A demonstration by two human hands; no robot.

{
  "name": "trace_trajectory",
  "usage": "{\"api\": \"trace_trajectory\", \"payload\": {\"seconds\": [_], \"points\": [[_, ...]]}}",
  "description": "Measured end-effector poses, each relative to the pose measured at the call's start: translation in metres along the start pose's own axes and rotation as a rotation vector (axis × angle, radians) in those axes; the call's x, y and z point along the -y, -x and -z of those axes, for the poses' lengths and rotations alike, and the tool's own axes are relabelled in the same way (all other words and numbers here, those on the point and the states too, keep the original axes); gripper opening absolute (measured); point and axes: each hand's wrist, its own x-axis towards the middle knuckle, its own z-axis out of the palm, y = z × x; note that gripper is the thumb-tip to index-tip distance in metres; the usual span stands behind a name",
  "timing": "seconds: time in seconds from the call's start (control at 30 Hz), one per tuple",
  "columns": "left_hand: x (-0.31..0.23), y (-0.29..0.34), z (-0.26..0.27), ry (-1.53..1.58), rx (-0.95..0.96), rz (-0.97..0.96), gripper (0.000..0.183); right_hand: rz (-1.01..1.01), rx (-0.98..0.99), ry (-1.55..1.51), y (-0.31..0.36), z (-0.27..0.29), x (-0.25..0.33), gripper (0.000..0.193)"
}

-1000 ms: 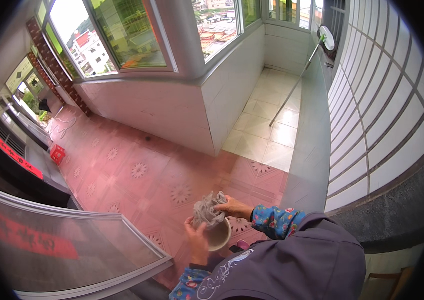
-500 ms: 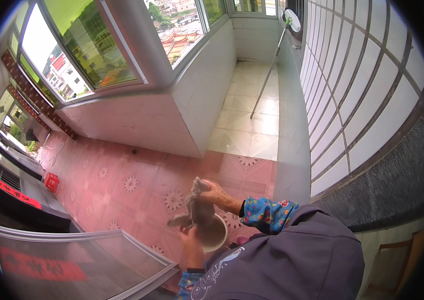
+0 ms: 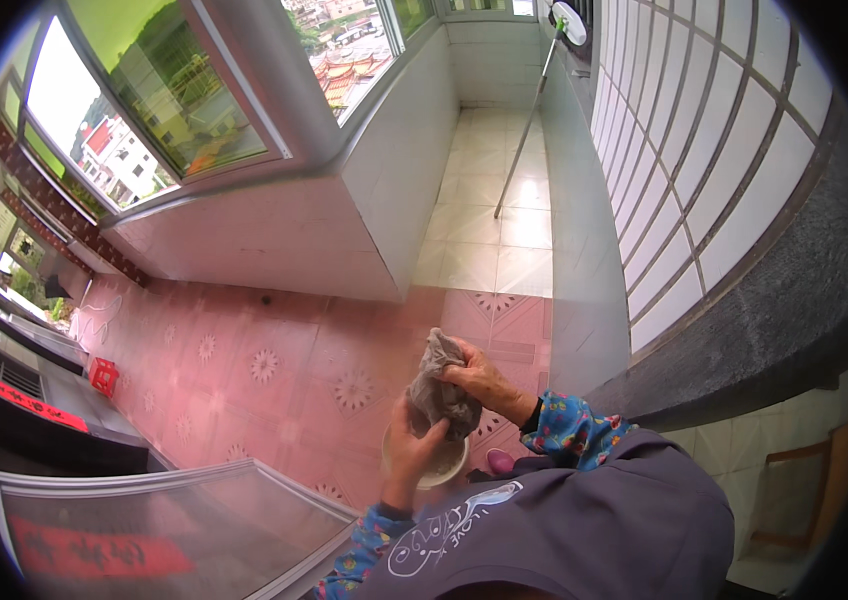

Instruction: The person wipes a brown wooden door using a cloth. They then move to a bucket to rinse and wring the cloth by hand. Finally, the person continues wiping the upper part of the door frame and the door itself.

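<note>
A wet-looking grey-brown rag (image 3: 441,389) is bunched between my two hands, above a pale round bucket (image 3: 461,464) on the floor. My right hand (image 3: 489,383) grips the upper right side of the cloth, thumb pressed on it. Around its lower left side my left hand (image 3: 410,447) is closed, with the thumb over the folds. The rag and my left hand cover much of the bucket's opening.
A screen door (image 3: 184,510) stands at the lower left. A long-handled mop (image 3: 527,140) leans on the right wall. Farther off is a red crate (image 3: 103,375). Windows line the far left, and a pink shoe (image 3: 499,460) shows beside the bucket.
Both hands have moved right and the rag with them. My left hand has come up onto the cloth, which is now gathered more tightly; its loose left end no longer hangs out.
</note>
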Motion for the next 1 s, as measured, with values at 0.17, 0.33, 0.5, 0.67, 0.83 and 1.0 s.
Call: {"api": "trace_trajectory", "payload": {"seconds": [0.17,0.33,0.5,0.67,0.83,1.0], "points": [[-0.027,0.008,0.000,0.310,0.101,0.093,0.069,-0.006,0.042,0.182,0.018,-0.009,0.005,0.037],[-0.023,0.015,-0.002,0.412,0.050,0.138,0.043,0.075,-0.044,0.325,0.029,-0.018,0.012,0.039],[-0.032,0.009,0.006,0.636,-0.010,0.214,0.030,-0.040,-0.031,0.246,0.036,-0.018,0.024,0.053],[-0.037,0.009,0.010,0.818,-0.044,0.263,0.033,-0.180,0.050,0.088,0.059,-0.012,0.014,0.049],[-0.027,0.015,0.011,0.960,0.247,0.565,0.035,-0.060,-0.156,-0.009,0.088,-0.009,0.003,0.041],[0.001,0.006,-0.010,0.379,0.472,0.214,0.040,0.054,-0.319,0.125,0.123,-0.011,0.028,0.024]]}}
